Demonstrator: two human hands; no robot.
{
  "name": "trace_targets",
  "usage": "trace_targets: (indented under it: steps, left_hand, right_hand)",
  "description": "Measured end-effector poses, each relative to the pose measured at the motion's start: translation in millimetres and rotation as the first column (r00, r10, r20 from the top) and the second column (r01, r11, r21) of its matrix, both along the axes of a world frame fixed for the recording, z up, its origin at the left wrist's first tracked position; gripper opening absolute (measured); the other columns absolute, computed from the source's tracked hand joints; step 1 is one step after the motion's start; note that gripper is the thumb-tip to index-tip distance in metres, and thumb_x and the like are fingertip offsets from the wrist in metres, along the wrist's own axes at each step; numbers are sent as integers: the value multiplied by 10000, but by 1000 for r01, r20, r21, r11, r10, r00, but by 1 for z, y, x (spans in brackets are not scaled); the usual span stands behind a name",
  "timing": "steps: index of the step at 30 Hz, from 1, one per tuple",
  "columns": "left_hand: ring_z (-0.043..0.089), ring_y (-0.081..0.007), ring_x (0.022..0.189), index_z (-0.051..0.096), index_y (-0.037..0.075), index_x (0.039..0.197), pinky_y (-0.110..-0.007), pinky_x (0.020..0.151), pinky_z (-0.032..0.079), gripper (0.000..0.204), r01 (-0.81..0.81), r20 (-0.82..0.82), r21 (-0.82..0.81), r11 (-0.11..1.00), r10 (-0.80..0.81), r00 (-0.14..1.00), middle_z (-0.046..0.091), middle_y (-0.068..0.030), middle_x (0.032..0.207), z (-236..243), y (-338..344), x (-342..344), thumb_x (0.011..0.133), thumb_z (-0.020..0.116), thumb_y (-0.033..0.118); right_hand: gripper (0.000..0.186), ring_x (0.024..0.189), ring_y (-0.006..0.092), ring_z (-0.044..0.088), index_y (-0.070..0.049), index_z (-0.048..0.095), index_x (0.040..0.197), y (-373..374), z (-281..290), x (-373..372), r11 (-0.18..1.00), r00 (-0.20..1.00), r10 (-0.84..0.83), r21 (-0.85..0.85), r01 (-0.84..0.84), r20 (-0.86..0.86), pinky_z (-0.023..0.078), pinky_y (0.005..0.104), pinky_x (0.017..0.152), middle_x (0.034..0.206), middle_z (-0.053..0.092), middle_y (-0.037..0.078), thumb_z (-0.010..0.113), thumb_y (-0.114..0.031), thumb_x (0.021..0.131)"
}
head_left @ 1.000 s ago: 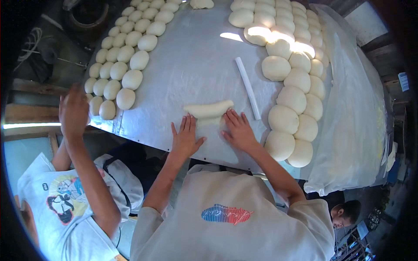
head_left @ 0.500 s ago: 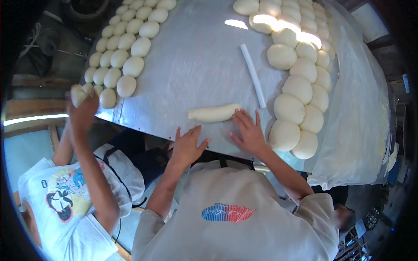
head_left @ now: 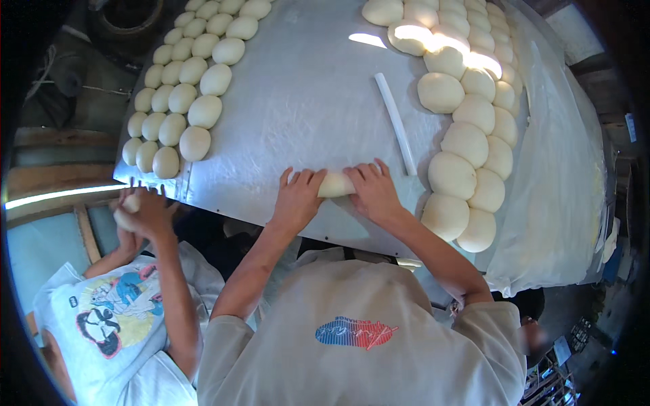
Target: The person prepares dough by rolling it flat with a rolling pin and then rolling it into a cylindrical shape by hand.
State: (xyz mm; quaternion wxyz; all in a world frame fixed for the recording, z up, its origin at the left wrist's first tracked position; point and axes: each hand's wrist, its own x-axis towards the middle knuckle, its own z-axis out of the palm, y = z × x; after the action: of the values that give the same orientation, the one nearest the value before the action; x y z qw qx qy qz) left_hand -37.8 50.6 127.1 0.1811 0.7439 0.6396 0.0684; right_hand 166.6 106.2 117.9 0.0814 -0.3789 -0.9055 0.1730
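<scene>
A pale dough roll (head_left: 335,185) lies crosswise near the front edge of the metal table, with only its middle showing. My left hand (head_left: 298,194) is closed over the roll's left end. Its right end is covered by my right hand (head_left: 373,192), whose fingers curl over the dough. Beyond my right hand, a slim white rod (head_left: 395,124) rests on the metal, touched by neither hand.
Rows of small dough balls (head_left: 195,143) line the table's (head_left: 284,88) left side. Larger dough balls (head_left: 451,174) crowd the right, beside clear plastic sheeting (head_left: 542,223). At the left, a co-worker's hands (head_left: 152,213) hold a dough piece (head_left: 127,215) off the table edge.
My hands have moved up from the roll's near side and closed on its two ends. The co-worker's hands have come down from the table corner toward their body with dough.
</scene>
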Motion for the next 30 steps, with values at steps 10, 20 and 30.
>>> trace_targets:
  steps: [10,20,30]
  left_hand:
    - [275,-335,1405,403,72,1400,-637,1113,105,620,-72,46,173,982,64,997,304,-199,1497,27,65,-26,871,620,313]
    - [335,-283,1388,329,12,1448,-626,1123,105,629,-231,200,77,970,212,957,374,-170,1476,-90,278,-83,964,380,411]
    - [318,-300,1393,288,43,1470,-656,1106,83,633,-201,-83,370,907,248,965,364,-197,1474,-101,368,-144,976,350,433]
  right_hand:
    - [560,1356,314,356,-29,468,1329,62,4,-53,980,967,-170,69,186,-189,108,642,1115,1412,416,170,612,-128,797]
    - [615,1425,325,248,-75,390,1429,194,-113,-154,976,970,-163,173,132,179,113,668,1099,1511,316,176,508,-361,898]
    - [631,1419,306,273,-102,391,1444,348,-98,-186,887,942,-333,323,331,-53,108,668,1096,1506,334,176,365,-492,949]
